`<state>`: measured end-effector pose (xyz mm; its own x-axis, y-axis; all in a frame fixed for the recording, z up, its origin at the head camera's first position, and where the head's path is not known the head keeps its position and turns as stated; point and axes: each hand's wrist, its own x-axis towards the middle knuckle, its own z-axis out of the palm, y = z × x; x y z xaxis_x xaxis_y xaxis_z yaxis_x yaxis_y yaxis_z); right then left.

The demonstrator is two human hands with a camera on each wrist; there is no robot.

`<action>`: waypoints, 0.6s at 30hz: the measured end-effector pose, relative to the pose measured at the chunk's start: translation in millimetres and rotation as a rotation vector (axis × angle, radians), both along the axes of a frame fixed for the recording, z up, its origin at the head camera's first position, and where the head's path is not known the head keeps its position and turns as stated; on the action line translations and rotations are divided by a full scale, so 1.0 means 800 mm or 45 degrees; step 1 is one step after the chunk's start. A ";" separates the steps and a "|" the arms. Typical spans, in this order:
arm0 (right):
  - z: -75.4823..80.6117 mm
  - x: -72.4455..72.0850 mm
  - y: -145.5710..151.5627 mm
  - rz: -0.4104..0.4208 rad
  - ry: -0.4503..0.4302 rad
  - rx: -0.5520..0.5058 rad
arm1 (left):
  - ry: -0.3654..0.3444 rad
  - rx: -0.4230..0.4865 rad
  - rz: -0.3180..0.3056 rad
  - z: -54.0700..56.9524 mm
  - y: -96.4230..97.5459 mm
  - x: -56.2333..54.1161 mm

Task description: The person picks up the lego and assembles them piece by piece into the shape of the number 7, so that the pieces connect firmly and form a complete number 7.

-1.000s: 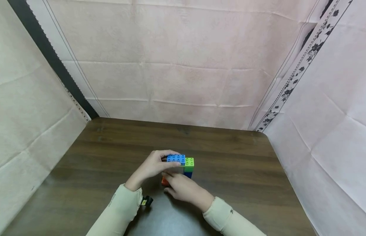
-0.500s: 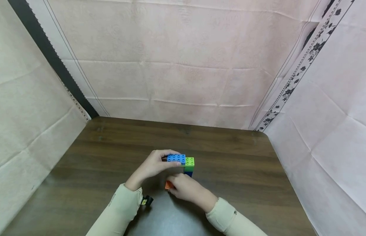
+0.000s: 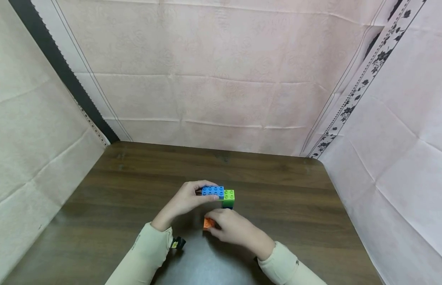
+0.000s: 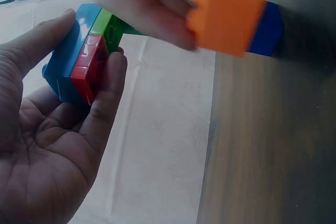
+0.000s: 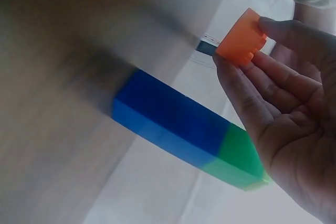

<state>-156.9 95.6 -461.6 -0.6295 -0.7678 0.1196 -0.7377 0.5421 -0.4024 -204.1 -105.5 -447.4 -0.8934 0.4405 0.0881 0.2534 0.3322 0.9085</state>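
My left hand (image 3: 183, 201) grips a light blue brick (image 3: 212, 190) at the top of a joined brick structure, thumb along its near side. A red brick (image 4: 88, 66) sits against the blue one's underside. To the right, a green brick (image 3: 229, 197) tops a dark blue column (image 5: 168, 116) that stands on the table. Between thumb and fingertips my right hand (image 3: 236, 228) pinches an orange brick (image 3: 208, 224), in front of and below the blue one. The orange brick (image 5: 241, 38) is apart from the column in the right wrist view. In the head view my right hand hides most of the column.
The brown wooden table (image 3: 135, 178) extends around both hands. Pale cloth walls (image 3: 221, 79) enclose its back and sides. A black wrist strap device (image 3: 178, 242) shows at the left cuff.
My right hand has drawn the orange brick toward me and slightly right, out from beneath the light blue brick. The left hand and the structure have stayed in place.
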 end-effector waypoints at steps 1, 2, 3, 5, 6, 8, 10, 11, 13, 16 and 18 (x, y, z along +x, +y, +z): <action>0.004 0.002 0.002 -0.003 0.003 -0.003 | 0.001 -0.001 0.001 0.000 0.000 0.000; 0.008 0.003 0.005 -0.006 0.012 -0.004 | 0.001 -0.002 0.001 0.000 0.000 0.000; 0.012 0.005 0.007 -0.008 0.016 -0.011 | 0.002 -0.001 0.001 0.000 0.000 0.000; 0.020 0.008 0.011 -0.004 0.030 -0.031 | 0.003 -0.002 0.000 0.000 0.000 0.000; 0.025 0.010 0.013 -0.004 0.032 -0.043 | 0.003 -0.001 0.000 0.000 0.000 0.000; 0.033 0.013 0.018 0.001 0.037 -0.069 | 0.003 -0.002 -0.003 -0.001 -0.001 0.000; 0.041 0.016 0.023 0.010 0.035 -0.096 | 0.009 -0.007 -0.006 -0.001 -0.001 0.000; 0.045 0.017 0.025 0.013 0.033 -0.113 | 0.011 -0.010 -0.008 -0.001 -0.001 0.000; 0.054 0.018 0.031 0.025 0.038 -0.143 | 0.020 -0.017 -0.011 0.000 -0.001 0.000; 0.067 0.017 0.040 0.046 0.073 -0.201 | 0.031 -0.025 -0.015 0.000 -0.001 -0.001; 0.075 0.016 0.046 0.047 0.125 -0.239 | 0.039 -0.026 -0.021 0.000 -0.001 -0.001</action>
<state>-144.4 132.7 -401.3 -0.5794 -0.7488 0.3218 -0.7965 0.4363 -0.4187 -204.8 -106.6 -447.4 -0.8831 0.4570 0.1063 0.2868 0.3465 0.8931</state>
